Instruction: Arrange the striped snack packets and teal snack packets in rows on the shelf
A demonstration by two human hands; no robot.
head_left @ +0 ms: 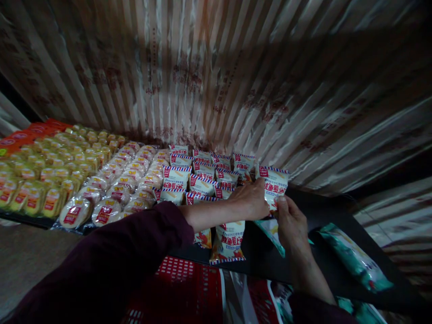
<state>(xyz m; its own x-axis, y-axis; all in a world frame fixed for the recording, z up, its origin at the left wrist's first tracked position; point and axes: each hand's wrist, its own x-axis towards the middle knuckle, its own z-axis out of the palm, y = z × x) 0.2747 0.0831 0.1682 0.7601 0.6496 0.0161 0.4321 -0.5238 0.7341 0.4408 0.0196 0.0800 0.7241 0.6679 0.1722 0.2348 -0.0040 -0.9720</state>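
In the head view, the left hand (251,198) and right hand (292,225) both pinch one white plastic snack packet with red-and-blue striped edges (277,180). It sits at the far right end of the overlapping rows of like packets (199,180) on the black counter (324,211). It is held upright, seemingly so that its face lines up with its neighbours, while teal-green packets (354,258) lie loose at the near right.

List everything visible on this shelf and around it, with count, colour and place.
held packet: one, white with red-blue striped edge, row's right end
white packets: many, same striped design, shelf centre
round cakes: many, pale with red labels, left of centre
yellow packets: many, far left
teal packets: several, shelf right
shelf: one, black
basket: one, red, below
left hand: grips held packet
right hand: grips held packet
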